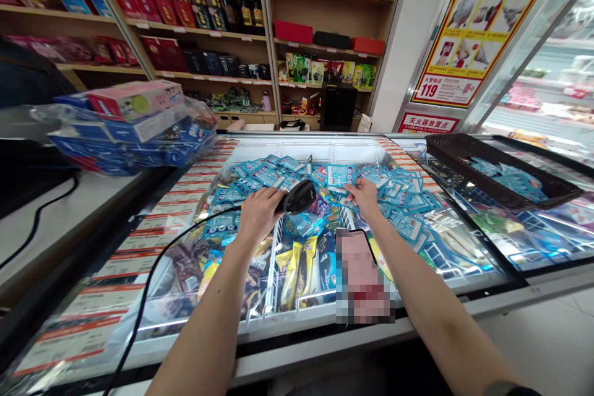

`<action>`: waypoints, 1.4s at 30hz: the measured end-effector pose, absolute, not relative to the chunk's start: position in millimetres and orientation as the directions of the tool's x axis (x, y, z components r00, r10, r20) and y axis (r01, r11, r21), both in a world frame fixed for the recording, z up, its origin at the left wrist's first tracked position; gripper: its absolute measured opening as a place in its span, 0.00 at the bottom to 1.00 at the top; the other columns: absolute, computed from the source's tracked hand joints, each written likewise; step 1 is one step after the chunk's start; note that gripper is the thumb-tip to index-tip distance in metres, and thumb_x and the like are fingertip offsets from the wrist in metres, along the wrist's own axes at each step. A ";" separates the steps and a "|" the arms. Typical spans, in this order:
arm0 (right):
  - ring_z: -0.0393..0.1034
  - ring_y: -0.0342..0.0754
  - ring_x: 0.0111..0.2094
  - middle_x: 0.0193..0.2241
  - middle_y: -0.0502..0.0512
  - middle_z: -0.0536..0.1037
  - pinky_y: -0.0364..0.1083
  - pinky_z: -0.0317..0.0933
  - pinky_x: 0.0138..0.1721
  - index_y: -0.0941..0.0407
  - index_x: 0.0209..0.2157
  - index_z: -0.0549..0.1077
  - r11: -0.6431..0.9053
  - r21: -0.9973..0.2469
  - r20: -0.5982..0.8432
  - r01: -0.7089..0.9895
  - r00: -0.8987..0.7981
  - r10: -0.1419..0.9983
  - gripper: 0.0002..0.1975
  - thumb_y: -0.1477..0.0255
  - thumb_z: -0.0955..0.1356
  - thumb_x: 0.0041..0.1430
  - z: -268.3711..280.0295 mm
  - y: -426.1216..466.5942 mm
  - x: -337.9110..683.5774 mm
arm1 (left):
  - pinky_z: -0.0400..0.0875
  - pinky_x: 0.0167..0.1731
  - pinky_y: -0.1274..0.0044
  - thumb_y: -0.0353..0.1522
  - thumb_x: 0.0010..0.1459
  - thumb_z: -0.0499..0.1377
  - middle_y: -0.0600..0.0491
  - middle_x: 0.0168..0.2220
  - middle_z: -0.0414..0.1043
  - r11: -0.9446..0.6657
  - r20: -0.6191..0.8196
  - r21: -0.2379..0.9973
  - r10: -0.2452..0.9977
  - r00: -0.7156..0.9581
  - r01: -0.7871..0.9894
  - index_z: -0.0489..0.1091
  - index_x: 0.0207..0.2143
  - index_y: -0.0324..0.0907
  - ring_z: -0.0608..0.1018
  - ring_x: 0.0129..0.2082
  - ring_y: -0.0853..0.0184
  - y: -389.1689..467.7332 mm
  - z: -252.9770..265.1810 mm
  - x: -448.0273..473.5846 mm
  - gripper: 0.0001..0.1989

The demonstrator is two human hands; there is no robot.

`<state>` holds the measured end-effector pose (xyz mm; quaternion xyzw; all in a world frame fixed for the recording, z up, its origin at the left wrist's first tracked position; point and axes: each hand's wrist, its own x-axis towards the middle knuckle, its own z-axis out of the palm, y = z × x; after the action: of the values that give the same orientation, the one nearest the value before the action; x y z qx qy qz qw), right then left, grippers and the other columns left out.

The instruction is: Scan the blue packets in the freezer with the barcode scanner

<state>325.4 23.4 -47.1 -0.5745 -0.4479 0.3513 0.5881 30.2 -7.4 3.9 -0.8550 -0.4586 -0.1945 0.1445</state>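
A black handheld barcode scanner (pixel 301 197) is gripped in my left hand (pixel 258 213), its head pointing right and its cable trailing down to the left. My right hand (pixel 364 197) pinches the lower right corner of a small blue packet (pixel 340 177), which is held up with its printed side towards me. Many similar blue packets (pixel 413 198) lie spread in piles on the glass top of a chest freezer, on both sides of my hands. Near my right forearm a phone (pixel 358 266), partly blurred out, rests on the front of the glass.
Under the glass are wire dividers (pixel 273 260) and frozen goods in wrappers (pixel 297 269). A dark basket (pixel 464 148) with more blue packets stands on the right. At left, bagged boxes (pixel 134 117) sit on a counter. Stocked shelves (pixel 199 28) line the back.
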 end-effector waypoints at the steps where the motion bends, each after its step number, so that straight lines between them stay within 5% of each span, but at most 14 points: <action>1: 0.59 0.41 0.12 0.13 0.44 0.69 0.41 0.47 0.13 0.53 0.28 0.65 0.095 -0.991 0.123 0.096 0.350 0.929 0.17 0.57 0.71 0.41 -47.3 23.0 325.4 | 0.62 0.41 0.68 0.34 0.53 0.59 0.49 0.42 0.71 -0.540 0.465 -0.065 0.728 0.504 0.839 0.66 0.50 0.46 0.70 0.45 0.57 -7.3 3.8 30.5 0.20; 42: 0.62 0.42 0.14 0.15 0.43 0.68 0.40 0.47 0.12 0.54 0.29 0.66 0.102 -0.993 0.115 0.055 0.404 0.907 0.15 0.63 0.71 0.41 -32.9 18.3 323.6 | 0.64 0.42 0.68 0.36 0.54 0.58 0.48 0.42 0.72 -0.572 0.461 -0.058 0.711 0.530 0.818 0.66 0.49 0.45 0.71 0.44 0.57 -6.6 3.1 35.8 0.19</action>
<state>323.6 18.3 -32.9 -0.5725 -0.4201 0.3483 0.6119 35.8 -6.6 3.1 -0.8643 -0.4424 -0.1977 0.1349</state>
